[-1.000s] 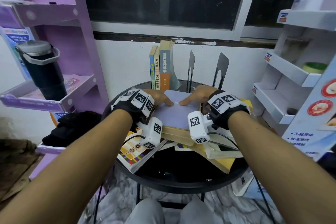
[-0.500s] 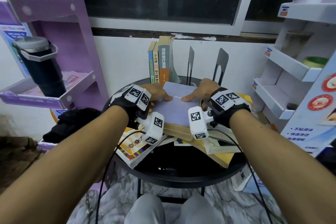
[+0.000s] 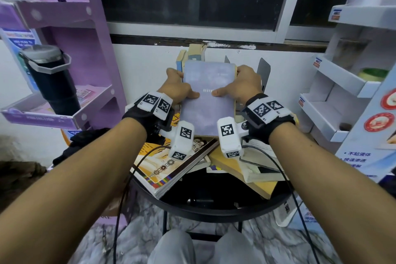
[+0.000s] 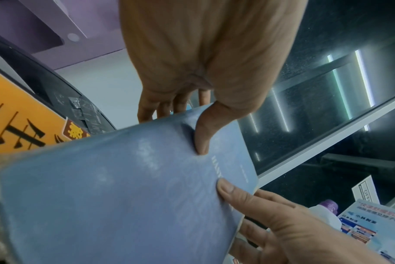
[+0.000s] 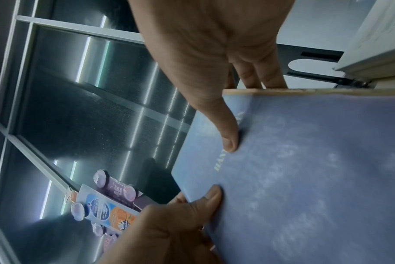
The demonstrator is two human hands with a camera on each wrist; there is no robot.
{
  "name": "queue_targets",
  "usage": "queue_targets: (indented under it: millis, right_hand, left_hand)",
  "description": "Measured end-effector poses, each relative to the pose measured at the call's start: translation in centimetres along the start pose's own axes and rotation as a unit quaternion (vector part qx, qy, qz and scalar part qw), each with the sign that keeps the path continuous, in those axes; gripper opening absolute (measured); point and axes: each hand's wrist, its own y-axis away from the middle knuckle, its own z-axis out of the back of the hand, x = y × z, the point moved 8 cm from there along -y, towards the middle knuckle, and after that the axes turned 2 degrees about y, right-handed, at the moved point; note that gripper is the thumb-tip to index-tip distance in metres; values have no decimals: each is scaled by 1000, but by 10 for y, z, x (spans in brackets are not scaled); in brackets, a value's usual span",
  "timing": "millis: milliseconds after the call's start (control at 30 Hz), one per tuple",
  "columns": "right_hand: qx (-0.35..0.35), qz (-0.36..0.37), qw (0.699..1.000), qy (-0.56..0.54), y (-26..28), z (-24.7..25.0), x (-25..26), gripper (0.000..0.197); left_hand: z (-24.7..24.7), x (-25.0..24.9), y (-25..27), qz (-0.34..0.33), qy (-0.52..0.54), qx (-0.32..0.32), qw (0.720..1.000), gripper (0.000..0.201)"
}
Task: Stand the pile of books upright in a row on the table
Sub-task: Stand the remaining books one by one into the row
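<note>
A pale blue-lilac book [image 3: 207, 96] [image 4: 128, 192] [image 5: 304, 169] is held up, tilted, above the pile of books [image 3: 184, 163] on the round black table [image 3: 214, 210]. My left hand [image 3: 177, 88] [image 4: 192, 89] grips its left edge, thumb on the cover and fingers behind. My right hand [image 3: 242, 85] [image 5: 225, 71] grips its right edge the same way. Behind it, a few books [image 3: 192, 55] stand upright against the wall, beside two black metal bookends [image 3: 263, 70].
A purple shelf unit [image 3: 70, 60] with a black tumbler [image 3: 51, 79] stands at the left. White display shelves [image 3: 342, 92] stand at the right. A black glove [image 3: 81, 143] lies by the table's left edge. Wrist cables [image 3: 128, 178] hang over the pile.
Both hands went from resting on the book atop the pile to gripping its side edges, and they have raised it off the pile, tilting it toward upright.
</note>
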Motion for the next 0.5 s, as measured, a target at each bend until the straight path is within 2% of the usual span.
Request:
queue_targets:
  millis: [67,200,400,500]
  right_hand:
    - [-23,18,999,-34,3,0,7,80]
    - [-39,44,993,-103,9,-7,13,88]
    - [-49,89,985,-143,22,-20,18,89]
    - [-40,92,983,-153,24,-24,16,83]
  left_hand:
    - [5,-2,1,-15,25,-5,1000,65]
    - [15,-4,7,-43,62,-6,997,86]
    - [27,2,21,-84,93,-15,992,83]
    - [26,0,25,-105,90,7,990,81]
